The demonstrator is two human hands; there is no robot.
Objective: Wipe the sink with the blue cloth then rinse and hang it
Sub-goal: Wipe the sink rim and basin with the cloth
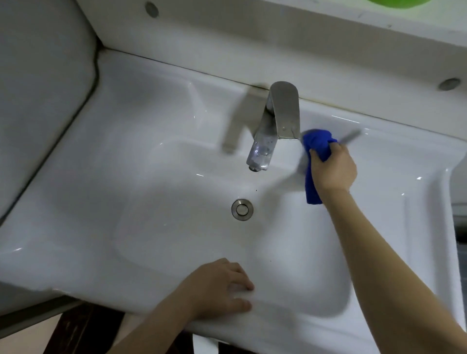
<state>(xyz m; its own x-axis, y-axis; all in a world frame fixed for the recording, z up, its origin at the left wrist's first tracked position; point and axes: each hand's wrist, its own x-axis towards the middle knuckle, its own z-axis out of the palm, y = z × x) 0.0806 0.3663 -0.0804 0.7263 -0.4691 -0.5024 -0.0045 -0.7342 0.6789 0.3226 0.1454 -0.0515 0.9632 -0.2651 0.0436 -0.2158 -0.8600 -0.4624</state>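
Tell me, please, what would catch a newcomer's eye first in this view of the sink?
The blue cloth, bunched in the right hand just right of the steel faucet, stands out against the white sink. The left hand rests on the sink's front rim, and the round metal drain sits mid-basin.

Your cloth [319,146] was bright blue. The sink [151,106] was shiny white, the tap [284,113] and drain [242,209] silver grey, and the thing up top [396,3] green.
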